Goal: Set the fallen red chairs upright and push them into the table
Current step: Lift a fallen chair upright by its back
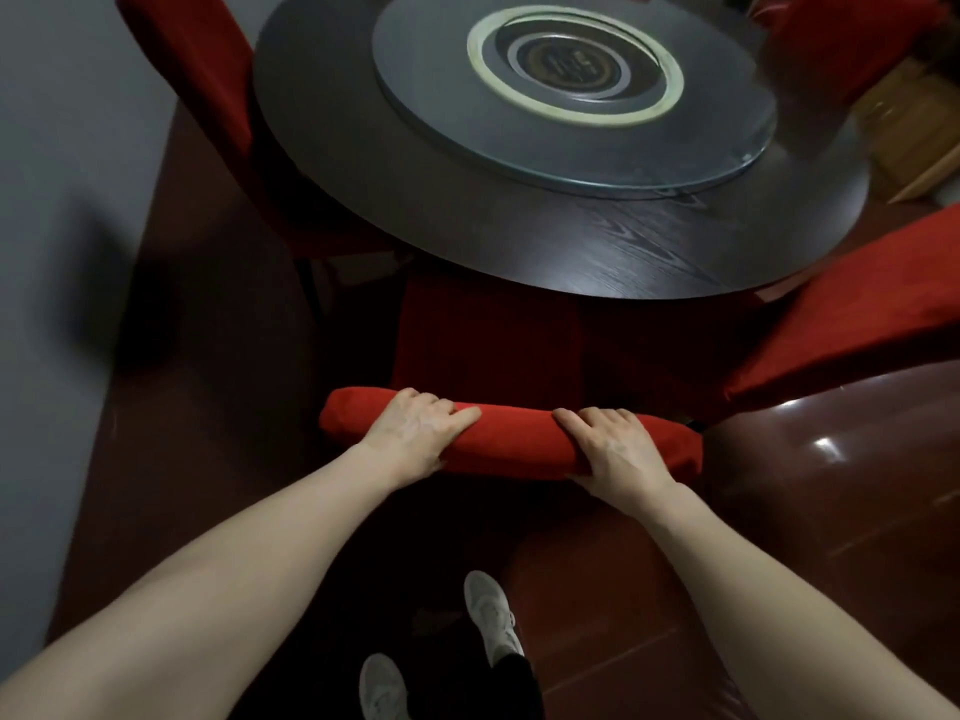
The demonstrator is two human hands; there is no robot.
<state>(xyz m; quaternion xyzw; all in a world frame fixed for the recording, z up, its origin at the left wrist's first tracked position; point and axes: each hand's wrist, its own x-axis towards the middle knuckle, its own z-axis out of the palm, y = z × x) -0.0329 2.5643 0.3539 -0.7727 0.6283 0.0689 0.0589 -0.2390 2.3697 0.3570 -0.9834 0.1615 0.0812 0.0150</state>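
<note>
No legible text, brand, number or sign is found anywhere in the view. Faint pale marks are seen on the dark round centre disc (pixel 569 61) of the glass turntable (pixel 571 96) on the desk (pixel 519 236), but they are blurred and cannot be read.
</note>
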